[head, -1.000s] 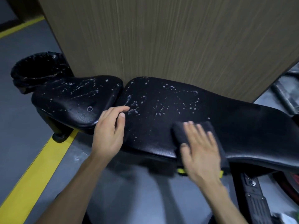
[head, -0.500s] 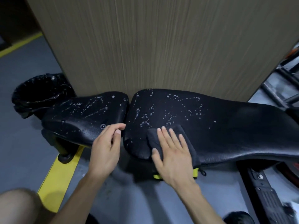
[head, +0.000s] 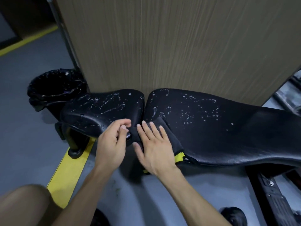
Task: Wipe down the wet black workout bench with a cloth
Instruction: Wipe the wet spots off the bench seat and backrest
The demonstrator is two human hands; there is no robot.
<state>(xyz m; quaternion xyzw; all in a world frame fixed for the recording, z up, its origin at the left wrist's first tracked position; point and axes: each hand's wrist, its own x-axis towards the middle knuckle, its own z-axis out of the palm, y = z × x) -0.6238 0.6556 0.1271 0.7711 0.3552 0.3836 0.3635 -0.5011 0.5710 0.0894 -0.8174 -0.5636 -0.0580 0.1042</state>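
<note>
The black workout bench has a short seat pad (head: 101, 111) on the left and a long back pad (head: 219, 128) on the right, both speckled with water drops on their far halves. A dark cloth (head: 169, 136) with a yellow edge lies over the near left corner of the long pad. My right hand (head: 154, 147) presses flat on the cloth with straight fingers. My left hand (head: 112, 141) sits at the near right corner of the seat pad, fingers curled round its edge beside the gap between the pads.
A tall wood-grain panel (head: 162, 46) stands right behind the bench. A black bin (head: 55, 88) with a liner sits at the far left. A yellow floor line (head: 68, 173) runs under the seat. The bench frame (head: 273, 193) and my knee (head: 24, 206) are close by.
My right hand has slid the cloth leftward along the long pad to its left corner. My left hand's fingers have curled onto the seat pad's corner. The view has pulled back.
</note>
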